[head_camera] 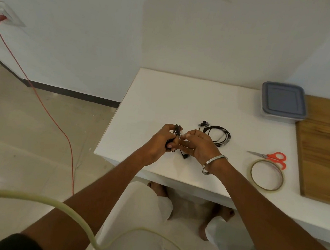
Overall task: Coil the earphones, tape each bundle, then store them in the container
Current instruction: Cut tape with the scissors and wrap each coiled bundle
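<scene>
black earphone bundle (176, 133) tightly coiled, gripped by left hand (161, 142) fingers, right hand (197, 145) fingers pinching beside it

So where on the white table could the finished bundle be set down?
Bare: the far-left stretch of the table, between hands and container. Crowded: the right, around the coiled earphones, scissors and tape roll.
</scene>
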`<state>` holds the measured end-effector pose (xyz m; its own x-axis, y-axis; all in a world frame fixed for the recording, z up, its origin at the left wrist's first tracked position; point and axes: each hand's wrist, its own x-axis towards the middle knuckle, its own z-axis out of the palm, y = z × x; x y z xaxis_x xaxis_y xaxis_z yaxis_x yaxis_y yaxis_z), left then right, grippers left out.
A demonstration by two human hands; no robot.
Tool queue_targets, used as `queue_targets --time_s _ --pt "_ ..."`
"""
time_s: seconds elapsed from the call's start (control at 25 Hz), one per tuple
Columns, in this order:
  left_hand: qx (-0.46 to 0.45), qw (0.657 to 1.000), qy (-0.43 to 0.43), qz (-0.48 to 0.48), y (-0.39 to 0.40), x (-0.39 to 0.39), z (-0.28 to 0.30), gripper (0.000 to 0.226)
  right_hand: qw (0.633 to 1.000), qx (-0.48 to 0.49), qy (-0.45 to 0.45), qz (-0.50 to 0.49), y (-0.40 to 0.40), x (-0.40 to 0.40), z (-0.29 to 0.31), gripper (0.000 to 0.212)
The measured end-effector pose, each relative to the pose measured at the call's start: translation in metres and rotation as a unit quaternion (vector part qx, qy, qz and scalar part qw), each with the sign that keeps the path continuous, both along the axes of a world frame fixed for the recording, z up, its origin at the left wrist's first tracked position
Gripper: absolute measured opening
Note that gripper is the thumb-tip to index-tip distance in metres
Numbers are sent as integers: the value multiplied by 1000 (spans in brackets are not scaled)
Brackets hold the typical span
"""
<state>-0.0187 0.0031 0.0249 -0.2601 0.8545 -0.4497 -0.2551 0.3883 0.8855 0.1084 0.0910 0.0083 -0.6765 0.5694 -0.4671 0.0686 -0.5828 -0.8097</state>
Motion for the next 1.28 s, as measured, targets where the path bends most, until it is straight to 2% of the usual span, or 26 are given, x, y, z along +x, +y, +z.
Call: queue_targets --time_s 0.08,0.32,0.6,0.88,1.04,1.16,1.28 --pt "7 1000 14 -11 0 1 0 36 999 42 -18 26 -1 0 -2 11" --pt "37 999 0 -5 -3 -3 -3 43 999 40 -15 2 1 3 0 11" --pt "53 998 19 -28 -4 1 -6 45 990 122 -57 32 2 0 -5 10" --pt "65 997 20 -30 -3 1 -8 46 996 83 -32 -17 1 -2 -7 6" --pt "61 997 26 -31 -4 2 -9 46 994 100 -40 -15 0 -1 -5 6" --pt "53 998 31 -32 -4 4 -10 46 988 145 -51 17 -2 -2 -7 10" --pt "53 998 25 -35 -3 5 -10 47 984 163 -58 31 -2 -3 -7 25"
